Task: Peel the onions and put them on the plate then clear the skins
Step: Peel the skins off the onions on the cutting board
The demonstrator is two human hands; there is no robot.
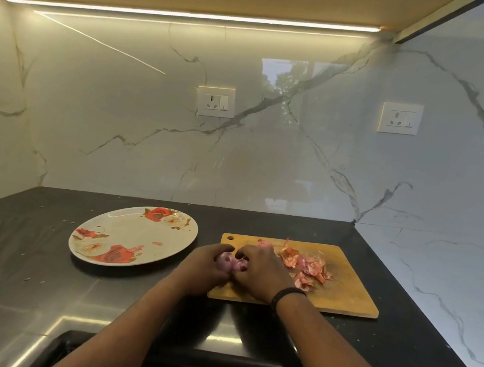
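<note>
Both hands met over the near-left corner of the cutting board [343,296]. L hand [204,267] cupped a small peeled-looking onion [225,260], fingers curled round it; R hand [259,272] was curled in against the same onion w/ fingertips pinching at its side, prob. a last bit of skin, though the exact pinch was hidden.

A 2nd onion [263,243] sat on the board at 12 o'clock from the R hand, partly hidden. Pile of skins [306,267] lay at 2 o'clock from the hands, mid-board. Plate [121,228] sat on the counter at 9–10 o'clock, near the board, no onions on it yet.

To do it well, I'd judge: keep L hand steady, strip w/ R from root end, drop scraps onto the pile, not the counter, then carry the onion across to the plate.
</note>
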